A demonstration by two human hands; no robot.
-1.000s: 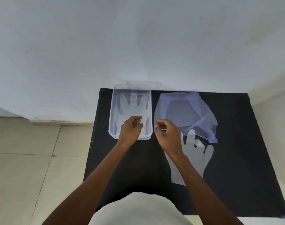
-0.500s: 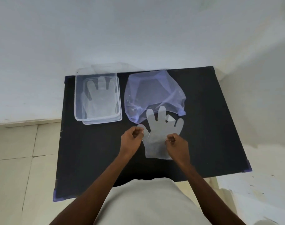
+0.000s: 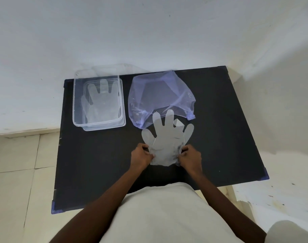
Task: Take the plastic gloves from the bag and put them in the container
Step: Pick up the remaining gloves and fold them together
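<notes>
Black tabletop: one glove already in container. My left hand and right hand pinch second glove's cuff beside bag; transfer remains.

A black table lay beneath the hands, a white wall rose beyond them, and pale floor tiles spread leftward.

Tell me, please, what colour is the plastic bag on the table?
The bag is a translucent pale purple, seen best in the head view.
</notes>
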